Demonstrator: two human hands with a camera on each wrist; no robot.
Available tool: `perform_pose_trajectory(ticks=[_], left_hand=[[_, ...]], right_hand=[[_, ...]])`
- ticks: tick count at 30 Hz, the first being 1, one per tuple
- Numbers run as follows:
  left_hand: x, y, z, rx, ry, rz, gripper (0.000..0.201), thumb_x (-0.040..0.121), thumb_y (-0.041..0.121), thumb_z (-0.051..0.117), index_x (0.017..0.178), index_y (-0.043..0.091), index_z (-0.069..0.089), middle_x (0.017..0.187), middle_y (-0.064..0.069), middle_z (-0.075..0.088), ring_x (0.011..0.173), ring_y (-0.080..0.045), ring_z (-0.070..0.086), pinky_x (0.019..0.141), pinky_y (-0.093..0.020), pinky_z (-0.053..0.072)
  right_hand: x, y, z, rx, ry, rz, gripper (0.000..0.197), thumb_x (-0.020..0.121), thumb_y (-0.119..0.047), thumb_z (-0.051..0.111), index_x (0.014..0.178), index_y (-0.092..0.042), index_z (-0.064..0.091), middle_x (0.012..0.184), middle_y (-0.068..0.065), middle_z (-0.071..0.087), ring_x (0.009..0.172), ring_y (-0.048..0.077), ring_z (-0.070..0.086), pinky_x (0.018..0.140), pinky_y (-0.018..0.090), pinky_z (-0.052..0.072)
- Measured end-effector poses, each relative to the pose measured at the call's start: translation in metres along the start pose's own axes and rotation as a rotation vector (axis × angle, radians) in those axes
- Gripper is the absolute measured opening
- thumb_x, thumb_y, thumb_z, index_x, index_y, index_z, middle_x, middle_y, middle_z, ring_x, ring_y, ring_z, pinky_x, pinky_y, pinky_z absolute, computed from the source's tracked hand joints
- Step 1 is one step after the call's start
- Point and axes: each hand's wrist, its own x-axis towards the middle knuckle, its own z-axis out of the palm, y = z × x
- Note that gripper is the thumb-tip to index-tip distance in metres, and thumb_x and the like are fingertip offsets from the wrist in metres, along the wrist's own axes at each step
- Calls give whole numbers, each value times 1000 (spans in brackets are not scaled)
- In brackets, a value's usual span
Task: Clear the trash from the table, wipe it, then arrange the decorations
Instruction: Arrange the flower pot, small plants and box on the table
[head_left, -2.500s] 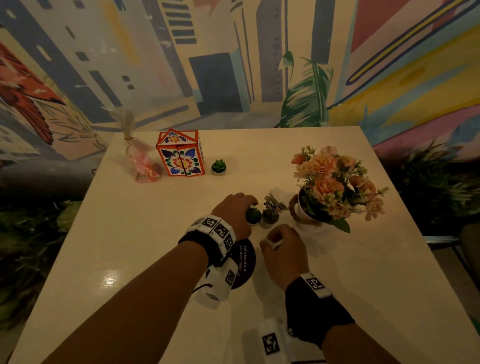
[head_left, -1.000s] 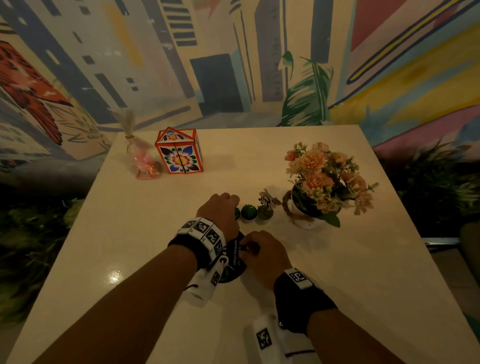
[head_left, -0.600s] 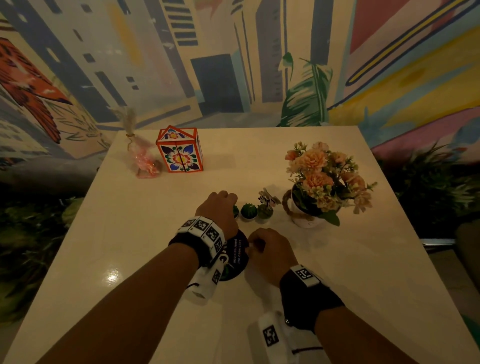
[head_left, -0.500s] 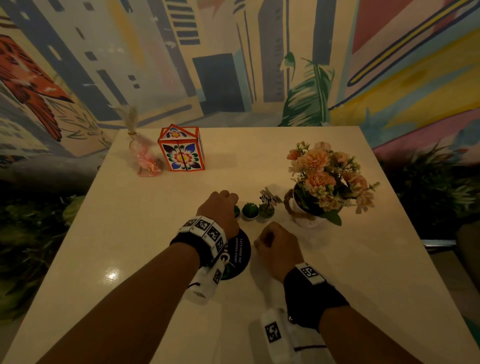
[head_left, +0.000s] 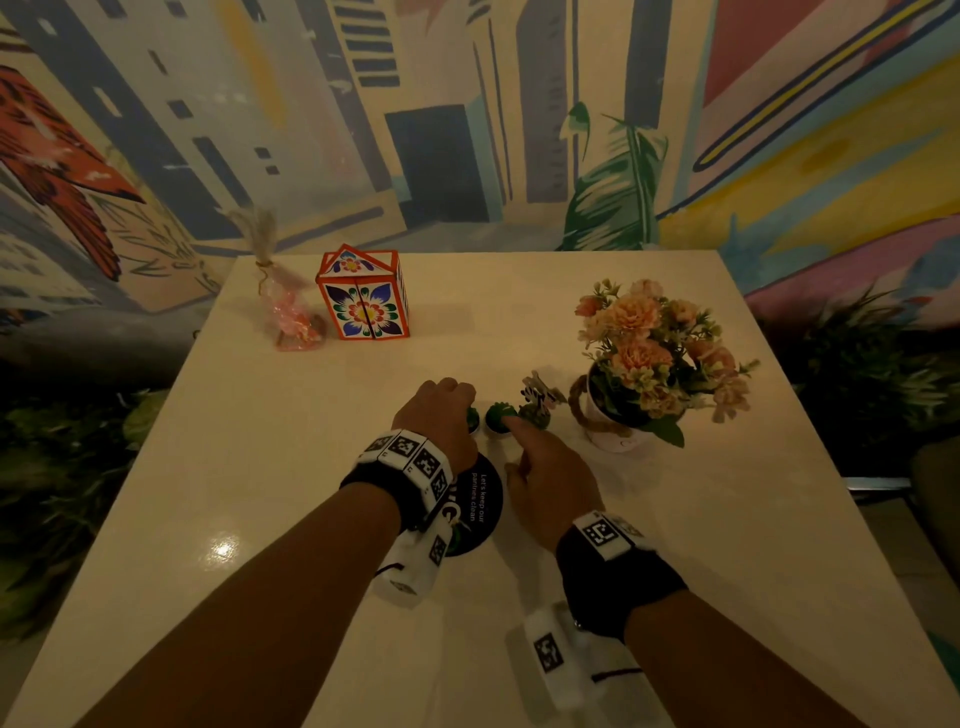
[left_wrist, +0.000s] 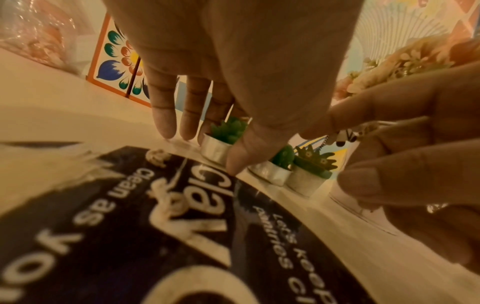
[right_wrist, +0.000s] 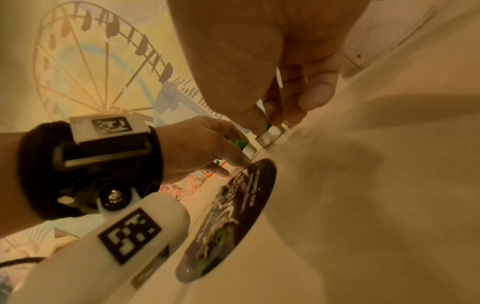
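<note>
Both grips are closed on pots: my left grip (head_left: 441, 421) curls fingers and thumb round the leftmost succulent pot (left_wrist: 217, 147), and my right grip (head_left: 550, 483) pinches the middle succulent pot (left_wrist: 272, 170) between thumb and forefinger. Both stand on the table (head_left: 291, 467) just beyond the black disc (head_left: 488, 506), near the flower vase (head_left: 613, 436). I judge this the arranging step; next I must space them evenly without tipping either.

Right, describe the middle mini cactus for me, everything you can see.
The middle mini cactus is a rounded green dome in a small shiny silver cup, upright on the table. It stands between the left mini cactus, held by the left hand, and a spiky plant. The right hand's index fingertip touches its top; grip unclear.
</note>
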Motion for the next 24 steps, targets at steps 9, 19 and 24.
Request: perform_pose_trajectory(ticks=[9, 19, 24], left_hand=[[1, 0, -1, 6, 11, 12, 51, 74, 26, 69, 120, 17, 48, 120, -4, 51, 112, -25, 47, 90, -36, 46], [2, -2, 0, -26, 21, 6, 49, 74, 24, 70, 118, 16, 50, 118, -5, 51, 110, -25, 47, 90, -36, 46], [3, -2, 0, -22, 15, -1, 50, 74, 24, 70, 119, 17, 49, 119, -4, 50, 112, -25, 46, 92, -36, 45]], right_hand=[[17, -1, -15, -187, -155, 77, 69, 95, -15, 44, 151, -27, 6, 145, 10, 43, 125, 30, 50, 101, 38, 43], [15, 9, -13, -126, -96, 88, 66, 93, -16, 46, 150, -27, 14, 150, 6, 38, 128, 27, 47, 104, 39, 42], [13, 7, -13, -111, -90, 67, 67, 93, -18, 46, 150, -30, 13, 142, 6, 47, 119, 28, 53, 97, 38, 46]])
